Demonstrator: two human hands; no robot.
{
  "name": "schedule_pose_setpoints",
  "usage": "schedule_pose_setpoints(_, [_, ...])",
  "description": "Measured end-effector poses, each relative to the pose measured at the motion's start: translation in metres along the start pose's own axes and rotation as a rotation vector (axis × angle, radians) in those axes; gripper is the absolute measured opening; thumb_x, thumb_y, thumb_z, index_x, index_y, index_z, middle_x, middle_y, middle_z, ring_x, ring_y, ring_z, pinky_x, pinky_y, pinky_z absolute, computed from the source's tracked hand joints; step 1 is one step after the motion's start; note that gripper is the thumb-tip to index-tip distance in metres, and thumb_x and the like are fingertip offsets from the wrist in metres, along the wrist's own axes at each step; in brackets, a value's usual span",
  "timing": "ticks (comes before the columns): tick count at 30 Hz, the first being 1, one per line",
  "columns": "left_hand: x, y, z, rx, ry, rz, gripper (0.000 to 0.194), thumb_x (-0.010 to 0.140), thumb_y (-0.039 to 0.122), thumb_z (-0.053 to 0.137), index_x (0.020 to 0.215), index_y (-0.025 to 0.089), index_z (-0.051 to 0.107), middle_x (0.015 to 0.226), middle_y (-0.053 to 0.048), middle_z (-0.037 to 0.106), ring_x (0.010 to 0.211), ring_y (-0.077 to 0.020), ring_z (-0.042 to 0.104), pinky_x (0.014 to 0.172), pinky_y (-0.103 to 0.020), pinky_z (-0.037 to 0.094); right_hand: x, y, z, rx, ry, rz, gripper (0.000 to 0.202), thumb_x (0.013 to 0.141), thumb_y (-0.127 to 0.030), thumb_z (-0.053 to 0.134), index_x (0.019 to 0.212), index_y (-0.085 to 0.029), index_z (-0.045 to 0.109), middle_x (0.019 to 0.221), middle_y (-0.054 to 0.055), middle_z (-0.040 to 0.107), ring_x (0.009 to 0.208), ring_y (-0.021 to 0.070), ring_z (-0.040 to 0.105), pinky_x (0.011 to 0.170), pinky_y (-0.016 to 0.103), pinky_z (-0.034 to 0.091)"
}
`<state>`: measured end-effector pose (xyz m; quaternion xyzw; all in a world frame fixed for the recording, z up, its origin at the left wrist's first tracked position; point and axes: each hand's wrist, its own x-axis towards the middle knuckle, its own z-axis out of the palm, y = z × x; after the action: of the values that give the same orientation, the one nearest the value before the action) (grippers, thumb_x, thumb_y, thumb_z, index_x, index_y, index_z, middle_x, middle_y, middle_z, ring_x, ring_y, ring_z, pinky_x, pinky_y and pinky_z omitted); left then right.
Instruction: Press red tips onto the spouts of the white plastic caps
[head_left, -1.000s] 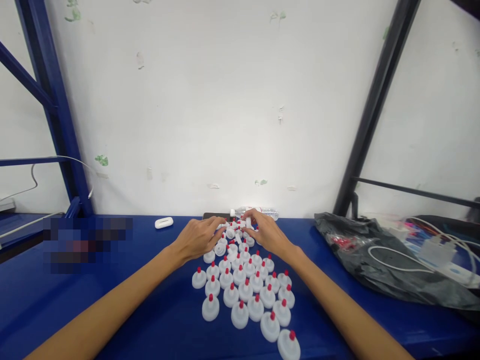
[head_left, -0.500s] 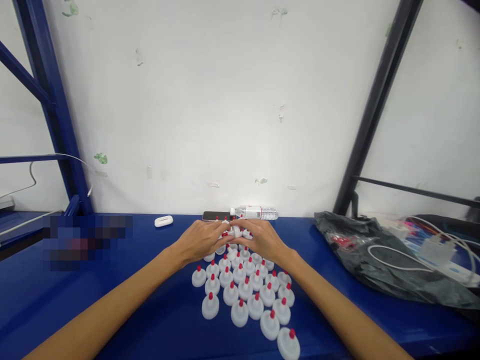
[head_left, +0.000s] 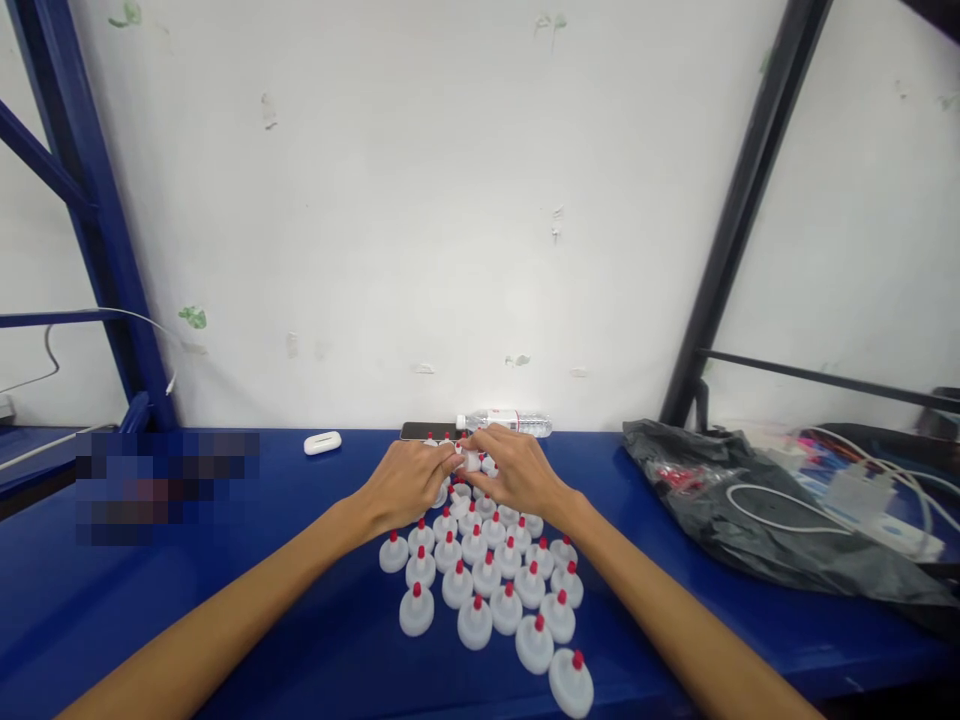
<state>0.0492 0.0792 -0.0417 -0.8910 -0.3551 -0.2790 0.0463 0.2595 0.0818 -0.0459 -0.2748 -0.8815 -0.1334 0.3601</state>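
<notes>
Pinching a white cap (head_left: 472, 461) just below the centre of the frame, my right hand (head_left: 521, 472) has its thumb and fingers closed around it, while my left hand (head_left: 409, 482) meets it from the left, fingertips bunched close, though I can't tell what they grip. More white caps with red tips (head_left: 475, 620) spread beneath my hands toward the lower centre of the blue table (head_left: 300, 630). Behind lie a dark phone (head_left: 421, 431) and a clear bottle (head_left: 534, 425), with a grey plastic bag (head_left: 720, 530) at lower right.
</notes>
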Motion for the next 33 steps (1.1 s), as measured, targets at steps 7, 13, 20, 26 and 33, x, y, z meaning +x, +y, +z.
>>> schedule_pose_setpoints(7, [0.001, -0.003, -0.009, -0.365, -0.020, -0.138, 0.051, 0.104, 0.048, 0.024, 0.061, 0.022, 0.032, 0.051, 0.006, 0.033, 0.046, -0.0106, 0.033, 0.050, -0.025, 0.028, -0.007, 0.042, -0.023, -0.089, 0.120, 0.080, 0.018, 0.097, -0.033, 0.060, 0.111, -0.021, 0.061, 0.100, 0.007, 0.073, 0.083, 0.0203, 0.067, 0.074, 0.030, 0.049])
schedule_pose_setpoints(13, [-0.001, -0.035, -0.023, -0.524, 0.163, -0.301, 0.049, 0.101, 0.053, 0.030, 0.064, 0.022, 0.038, 0.055, 0.006, 0.040, 0.051, -0.0112, 0.038, 0.053, -0.024, 0.034, -0.030, 0.101, -0.060, -0.336, 0.484, 0.599, 0.034, 0.086, -0.050, 0.069, 0.101, -0.020, 0.061, 0.088, 0.005, 0.071, 0.073, 0.0222, 0.066, 0.064, 0.030, 0.043])
schedule_pose_setpoints(20, [-0.002, -0.050, -0.016, -0.567, 0.264, -0.447, 0.047, 0.098, 0.053, 0.038, 0.064, 0.022, 0.047, 0.052, 0.007, 0.043, 0.047, -0.0113, 0.038, 0.048, -0.024, 0.032, -0.030, 0.084, -0.028, -0.202, 0.038, 0.496, 0.029, 0.092, -0.026, 0.055, 0.120, -0.027, 0.060, 0.107, 0.002, 0.070, 0.086, 0.0188, 0.065, 0.073, 0.029, 0.043])
schedule_pose_setpoints(26, [-0.003, -0.050, -0.010, -0.542, 0.276, -0.472, 0.043, 0.093, 0.055, 0.047, 0.070, 0.020, 0.061, 0.059, 0.003, 0.056, 0.052, -0.0135, 0.048, 0.052, -0.025, 0.037, -0.041, 0.098, -0.021, -0.195, -0.198, 0.599, 0.020, 0.091, -0.031, 0.058, 0.109, -0.026, 0.064, 0.091, 0.002, 0.072, 0.082, 0.0207, 0.064, 0.068, 0.027, 0.038])
schedule_pose_setpoints(33, [-0.004, -0.050, -0.010, -0.462, 0.247, -0.443, 0.039, 0.086, 0.053, 0.059, 0.088, 0.020, 0.079, 0.097, -0.007, 0.078, 0.091, -0.0271, 0.068, 0.082, -0.034, 0.048, -0.051, 0.115, -0.008, -0.137, -0.324, 0.580, 0.015, 0.087, -0.035, 0.067, 0.084, -0.021, 0.073, 0.093, 0.006, 0.071, 0.084, 0.0192, 0.064, 0.071, 0.026, 0.041])
